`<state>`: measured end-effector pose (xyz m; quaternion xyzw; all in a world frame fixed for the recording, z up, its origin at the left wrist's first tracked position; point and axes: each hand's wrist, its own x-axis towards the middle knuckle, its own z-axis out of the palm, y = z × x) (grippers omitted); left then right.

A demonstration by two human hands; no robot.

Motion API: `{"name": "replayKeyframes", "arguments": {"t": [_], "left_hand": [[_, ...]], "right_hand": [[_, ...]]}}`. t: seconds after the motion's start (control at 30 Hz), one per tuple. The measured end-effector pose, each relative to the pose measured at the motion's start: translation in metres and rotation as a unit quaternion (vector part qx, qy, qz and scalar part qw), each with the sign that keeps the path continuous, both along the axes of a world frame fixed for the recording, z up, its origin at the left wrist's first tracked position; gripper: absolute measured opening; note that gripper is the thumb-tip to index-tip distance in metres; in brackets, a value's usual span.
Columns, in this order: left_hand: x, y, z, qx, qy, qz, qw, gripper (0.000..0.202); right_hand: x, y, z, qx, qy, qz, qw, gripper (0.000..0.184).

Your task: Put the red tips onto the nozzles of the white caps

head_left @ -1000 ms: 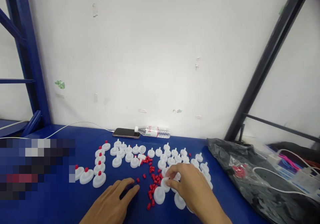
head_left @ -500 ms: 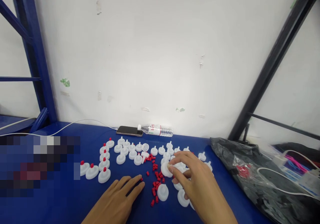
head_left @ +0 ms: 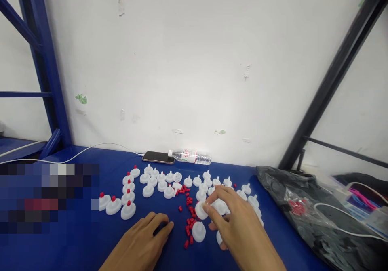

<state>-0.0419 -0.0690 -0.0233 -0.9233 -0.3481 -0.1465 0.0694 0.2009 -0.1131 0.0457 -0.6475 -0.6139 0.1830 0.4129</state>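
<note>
My right hand (head_left: 235, 218) pinches the short spout of a white round spout cap (head_left: 201, 210) between thumb and index finger. Its other fingers cover part of a cluster of similar white caps (head_left: 220, 206). My left hand (head_left: 145, 234) rests low over the blue table, thumb and index finger drawn together; the small red tip cap between them is hidden now. Loose red tip caps (head_left: 190, 222) lie scattered between the hands. One white spout cap (head_left: 199, 232) stands near the right hand, spout up. Left of them, several white caps with red tips (head_left: 128, 210) stand in a bent row.
More bare white caps (head_left: 148, 190) stand behind the left hand. A phone (head_left: 158, 157) on a white cable and a lying water bottle (head_left: 190, 156) are by the wall. At right, a black plastic bag (head_left: 285, 190) carries a clear bag of red pieces (head_left: 297, 207).
My left thumb and index finger have closed together, and the red tip cap seen between them is now out of sight. My right hand has lowered the pinched white cap slightly.
</note>
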Motion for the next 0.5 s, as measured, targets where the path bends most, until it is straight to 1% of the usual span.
{"name": "replayKeyframes", "arguments": {"t": [0.13,0.2,0.3,0.37,0.4,0.43,0.5], "left_hand": [[-0.002,0.002,0.001,-0.02,-0.011,-0.028,0.999,0.043],[-0.003,0.003,0.0,-0.02,-0.017,-0.031,0.999,0.043],[-0.005,0.003,-0.006,0.017,-0.026,-0.025,0.999,0.056],[-0.006,0.003,-0.011,0.049,-0.042,-0.016,0.998,0.064],[-0.006,0.003,-0.013,0.059,-0.058,-0.011,0.997,0.065],[-0.007,0.003,-0.013,0.065,-0.08,-0.008,0.995,0.062],[-0.007,0.003,-0.011,0.057,-0.143,-0.007,0.988,0.048]], "right_hand": [[-0.003,0.0,0.002,-0.036,-0.006,-0.002,0.999,0.018],[-0.005,0.001,0.005,-0.043,-0.013,0.018,0.999,0.017],[-0.007,0.004,0.005,-0.024,-0.041,0.052,0.998,0.016],[-0.011,0.005,0.001,0.001,-0.073,0.048,0.996,0.015],[-0.013,0.005,-0.001,0.01,-0.088,0.039,0.995,0.015],[-0.015,0.005,-0.002,0.013,-0.098,0.033,0.995,0.015],[-0.021,0.006,-0.003,0.003,-0.103,0.028,0.994,0.015]]}}
